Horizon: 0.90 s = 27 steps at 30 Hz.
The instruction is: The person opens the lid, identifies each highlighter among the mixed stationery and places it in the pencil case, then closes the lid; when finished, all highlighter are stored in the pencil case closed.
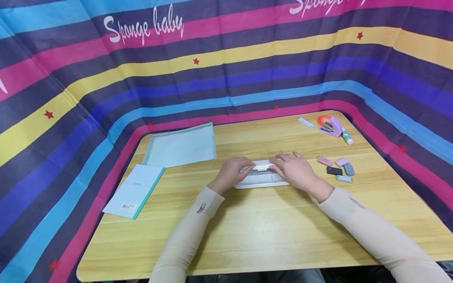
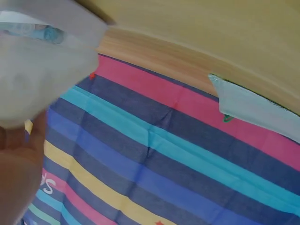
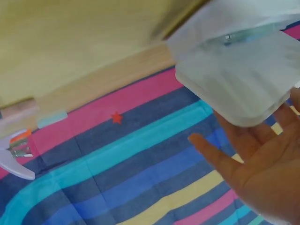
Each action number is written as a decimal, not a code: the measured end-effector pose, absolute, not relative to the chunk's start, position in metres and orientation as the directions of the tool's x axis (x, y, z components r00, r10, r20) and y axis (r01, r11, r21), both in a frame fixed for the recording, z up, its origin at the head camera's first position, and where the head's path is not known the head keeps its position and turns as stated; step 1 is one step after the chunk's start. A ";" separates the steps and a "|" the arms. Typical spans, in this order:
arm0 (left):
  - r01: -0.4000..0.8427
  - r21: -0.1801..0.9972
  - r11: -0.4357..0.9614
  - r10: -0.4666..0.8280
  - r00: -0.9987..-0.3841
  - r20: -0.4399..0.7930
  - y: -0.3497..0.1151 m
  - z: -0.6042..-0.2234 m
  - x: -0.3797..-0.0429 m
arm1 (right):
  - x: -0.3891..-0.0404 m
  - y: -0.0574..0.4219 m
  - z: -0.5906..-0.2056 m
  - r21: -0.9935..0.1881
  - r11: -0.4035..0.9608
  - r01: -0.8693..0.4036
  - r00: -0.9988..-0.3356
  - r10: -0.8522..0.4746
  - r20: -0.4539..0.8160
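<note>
A white, translucent pencil case (image 1: 262, 180) lies in front of the person with its lid (image 1: 262, 165) partly raised. The left hand (image 1: 233, 171) grips the lid at its left end, thumb in front and fingers behind. At the right end, the right hand (image 1: 296, 169) holds the lid too, its thumb near the front edge. Through the gap in the left wrist view, a light-blue item (image 2: 52, 34) shows inside the case. The right wrist view has the right hand's fingers (image 3: 213, 152) behind the lid, one of them stretched out to the side.
Several erasers (image 1: 334, 171) lie right of the case. Farther back are a purple stapler (image 1: 336, 126), a glue stick (image 1: 347, 136), an orange tape roll (image 1: 323, 119) and a patterned strip (image 1: 305, 122). On the left are a notebook (image 1: 136, 188) and a pale zip pouch (image 1: 180, 145).
</note>
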<state>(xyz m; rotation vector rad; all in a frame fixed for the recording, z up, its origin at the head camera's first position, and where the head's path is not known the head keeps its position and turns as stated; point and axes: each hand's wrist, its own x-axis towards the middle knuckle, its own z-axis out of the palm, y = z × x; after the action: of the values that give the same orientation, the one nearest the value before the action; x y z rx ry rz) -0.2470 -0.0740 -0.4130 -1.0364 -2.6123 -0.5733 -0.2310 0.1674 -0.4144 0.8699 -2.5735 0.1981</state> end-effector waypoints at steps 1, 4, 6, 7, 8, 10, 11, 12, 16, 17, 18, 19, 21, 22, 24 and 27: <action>0.700 0.277 0.658 0.599 -0.710 0.371 -0.076 -0.414 -0.246 | -0.230 0.168 -0.416 -0.003 0.782 -0.623 -0.708 -0.563 0.425; 0.703 0.332 0.629 0.625 -0.711 0.322 -0.080 -0.419 -0.245 | -0.225 0.170 -0.423 -0.018 0.744 -0.668 -0.680 -0.601 0.420; 0.699 0.366 0.615 0.642 -0.713 0.282 -0.082 -0.422 -0.244 | -0.223 0.170 -0.427 -0.025 0.725 -0.688 -0.665 -0.616 0.422; 0.698 0.375 0.610 0.655 -0.711 0.258 -0.083 -0.424 -0.244 | -0.222 0.171 -0.429 -0.034 0.718 -0.695 -0.661 -0.621 0.421; 0.698 0.381 0.606 0.667 -0.707 0.234 -0.084 -0.427 -0.243 | -0.221 0.171 -0.431 -0.038 0.713 -0.700 -0.659 -0.624 0.420; 0.701 0.382 0.602 0.690 -0.697 0.193 -0.085 -0.431 -0.243 | -0.219 0.171 -0.434 -0.043 0.706 -0.707 -0.654 -0.630 0.419; 0.703 0.374 0.605 0.700 -0.694 0.171 -0.085 -0.432 -0.243 | -0.219 0.171 -0.436 -0.041 0.703 -0.710 -0.651 -0.633 0.418; 0.705 0.364 0.609 0.706 -0.691 0.155 -0.085 -0.434 -0.243 | -0.218 0.171 -0.437 -0.039 0.701 -0.712 -0.649 -0.636 0.417; 0.704 0.325 0.631 0.710 -0.693 0.122 -0.083 -0.437 -0.242 | -0.218 0.172 -0.441 -0.020 0.696 -0.718 -0.639 -0.647 0.417; 0.700 0.323 0.637 0.707 -0.698 0.117 -0.083 -0.437 -0.242 | -0.218 0.172 -0.441 -0.015 0.698 -0.716 -0.639 -0.647 0.417; 0.697 0.319 0.642 0.704 -0.701 0.114 -0.083 -0.437 -0.242 | -0.218 0.172 -0.442 -0.013 0.699 -0.715 -0.639 -0.647 0.416; 0.694 0.315 0.648 0.701 -0.704 0.110 -0.083 -0.437 -0.241 | -0.217 0.171 -0.442 -0.015 0.699 -0.715 -0.640 -0.646 0.416; 0.688 0.315 0.654 0.696 -0.710 0.104 -0.083 -0.438 -0.240 | -0.216 0.170 -0.442 -0.021 0.703 -0.711 -0.646 -0.641 0.415; 0.685 0.316 0.657 0.695 -0.712 0.100 -0.083 -0.437 -0.239 | -0.216 0.169 -0.442 -0.025 0.705 -0.709 -0.650 -0.639 0.412; 0.684 0.309 0.661 0.694 -0.714 0.096 -0.083 -0.438 -0.238 | -0.215 0.167 -0.441 -0.031 0.709 -0.705 -0.657 -0.636 0.405; 0.686 0.297 0.664 0.694 -0.713 0.098 -0.085 -0.439 -0.238 | -0.214 0.165 -0.441 -0.032 0.715 -0.699 -0.667 -0.635 0.390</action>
<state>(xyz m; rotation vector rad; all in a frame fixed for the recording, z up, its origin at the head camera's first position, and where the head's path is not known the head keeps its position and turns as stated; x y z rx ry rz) -0.2376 -0.0849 -0.4394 -1.1976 -2.8873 -0.5002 -0.2137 0.1651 -0.4410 1.0377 -2.5693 0.2531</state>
